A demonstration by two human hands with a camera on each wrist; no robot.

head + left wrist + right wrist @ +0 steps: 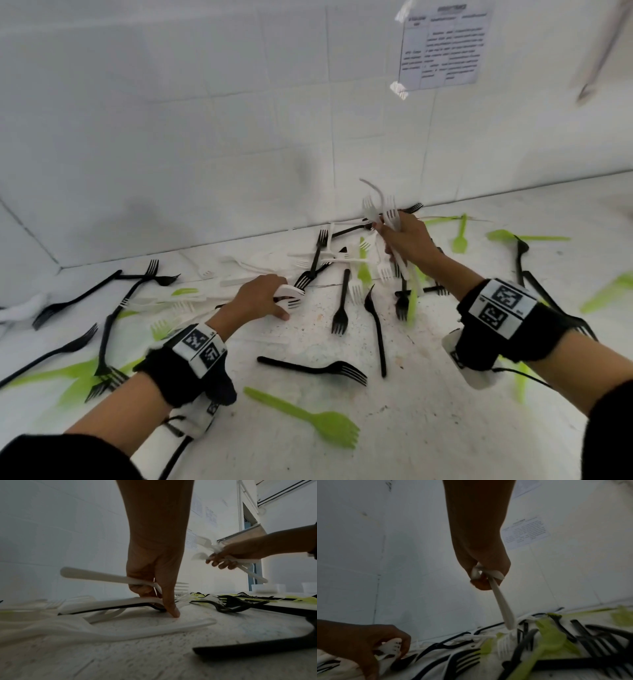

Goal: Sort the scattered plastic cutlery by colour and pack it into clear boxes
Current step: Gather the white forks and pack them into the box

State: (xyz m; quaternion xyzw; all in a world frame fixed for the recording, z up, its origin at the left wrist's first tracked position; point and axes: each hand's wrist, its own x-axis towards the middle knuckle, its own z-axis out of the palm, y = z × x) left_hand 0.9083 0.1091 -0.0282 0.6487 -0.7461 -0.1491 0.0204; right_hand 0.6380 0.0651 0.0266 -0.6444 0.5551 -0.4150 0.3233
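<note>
White forks [383,219] are being gathered first: the right hand [407,240] clenches a raised bunch above the heap by the wall [171,120]; nearer, the left hand [260,298] curls its fingers [171,608] round more white forks [289,296] low on the counter [428,428]. Black forks [340,308] and green forks [308,421] lie scattered around the heap, unsorted. Nothing appears boxed yet.

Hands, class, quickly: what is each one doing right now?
Left hand: fingers curled round white forks, low over the table.
Right hand: fingers gripping a bunch of white forks, raised.
</note>
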